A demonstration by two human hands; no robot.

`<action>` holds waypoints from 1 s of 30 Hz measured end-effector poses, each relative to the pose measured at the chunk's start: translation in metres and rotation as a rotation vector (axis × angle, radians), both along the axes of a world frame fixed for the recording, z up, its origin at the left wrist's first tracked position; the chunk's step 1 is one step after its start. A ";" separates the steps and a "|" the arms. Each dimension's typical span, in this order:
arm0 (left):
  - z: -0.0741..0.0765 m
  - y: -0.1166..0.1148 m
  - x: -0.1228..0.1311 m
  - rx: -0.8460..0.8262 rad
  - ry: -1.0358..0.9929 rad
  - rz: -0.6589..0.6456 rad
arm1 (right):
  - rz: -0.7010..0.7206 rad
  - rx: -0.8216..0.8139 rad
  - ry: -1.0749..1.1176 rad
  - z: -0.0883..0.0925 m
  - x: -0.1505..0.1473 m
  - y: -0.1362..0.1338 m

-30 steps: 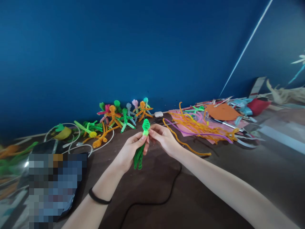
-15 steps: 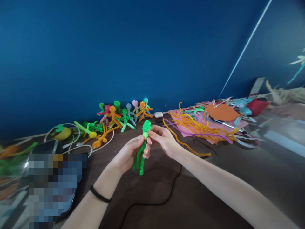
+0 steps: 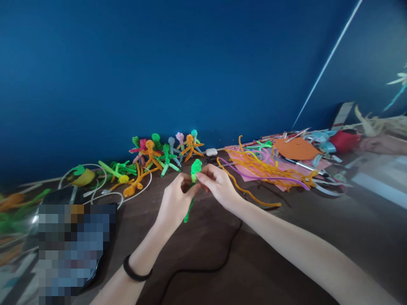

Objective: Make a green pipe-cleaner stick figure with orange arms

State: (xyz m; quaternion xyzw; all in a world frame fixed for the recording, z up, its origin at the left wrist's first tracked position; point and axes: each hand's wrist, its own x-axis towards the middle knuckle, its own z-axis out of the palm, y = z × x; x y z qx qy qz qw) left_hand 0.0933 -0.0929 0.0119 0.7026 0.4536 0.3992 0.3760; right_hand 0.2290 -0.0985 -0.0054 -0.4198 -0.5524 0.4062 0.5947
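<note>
The doll [image 3: 196, 166] is up in the air over the table [image 3: 260, 254], right in front of the person, and both hands are pinched on it. The left hand [image 3: 174, 199] has its thumb and a finger at the neck [image 3: 193, 178], and the right hand [image 3: 219, 184] pinches just under the head, so the hands are together, with fingers touching or almost touching (it is too crowded in there to be sure). The doll is green and fuzzy and leans only a bit. Its head looks done to me: it is a fat, round lump at the top. The neck has a paler green bit, which looks like it is in place. Below that, a leg [image 3: 188, 213] hangs down past the left hand. I can't see any arms poking out, so the arms and the legs seem to be the part that is left, but the fingers hide the middle and I can't tell how much is made there. Other dolls [image 3: 150, 148] stand in a bunch by the blue wall [image 3: 190, 63], and those look all finished, with arms and legs spread out. An orange doll [image 3: 135, 187] lies on the table to the left. Loose orange stems [image 3: 280, 173] sit in a pile on the right.
</note>
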 end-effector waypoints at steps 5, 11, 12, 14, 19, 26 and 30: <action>-0.001 0.001 0.000 0.029 0.062 0.032 | 0.008 -0.007 0.006 -0.001 0.000 0.001; 0.001 0.004 -0.002 -0.063 -0.037 -0.017 | 0.086 -0.056 0.090 0.001 0.000 0.000; 0.001 0.004 -0.002 -0.071 -0.044 -0.011 | 0.104 -0.064 0.102 0.001 0.000 0.000; 0.001 0.003 -0.003 -0.066 -0.037 0.012 | 0.133 -0.077 0.121 0.000 0.000 0.000; 0.001 0.004 -0.004 -0.003 -0.012 0.044 | 0.140 -0.094 0.132 -0.001 0.000 0.002; 0.000 0.005 -0.002 -0.079 -0.166 0.006 | 0.112 -0.093 0.127 0.000 0.000 0.002; 0.003 0.002 0.000 -0.183 -0.279 -0.025 | 0.116 -0.068 0.135 -0.001 0.002 0.003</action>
